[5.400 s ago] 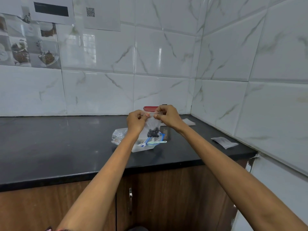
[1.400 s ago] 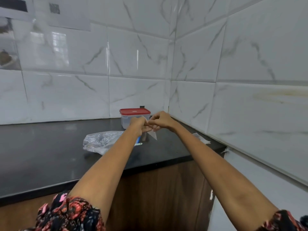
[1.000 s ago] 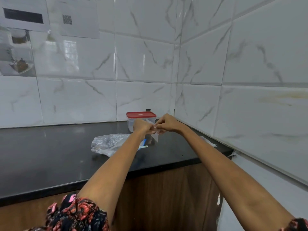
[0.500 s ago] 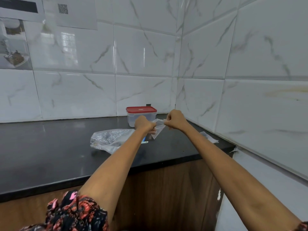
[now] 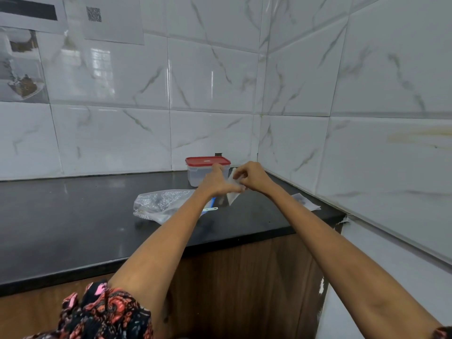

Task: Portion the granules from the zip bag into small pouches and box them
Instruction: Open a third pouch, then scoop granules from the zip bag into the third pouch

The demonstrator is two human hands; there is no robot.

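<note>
Both hands meet above the black counter (image 5: 73, 216), holding a small clear pouch (image 5: 231, 189) between them. My left hand (image 5: 216, 183) grips its lower left side and my right hand (image 5: 249, 178) pinches its top edge. The pouch's contents are hidden by my fingers. The large crumpled zip bag (image 5: 161, 204) lies on the counter under my left forearm, with a pale blue scoop (image 5: 210, 209) beside it. A clear box with a red lid (image 5: 208, 162) stands shut against the back wall, just behind my hands.
Another small pouch (image 5: 303, 201) lies flat on the counter near the right wall. Tiled walls meet in a corner behind the box. Paper sheets (image 5: 112, 20) hang on the wall at the upper left. Wooden cabinet fronts (image 5: 244, 277) sit under the counter edge.
My hands, spread apart along the pouch's top half a second ago, have come back together. The left hand now sits in front of the red-lidded box.
</note>
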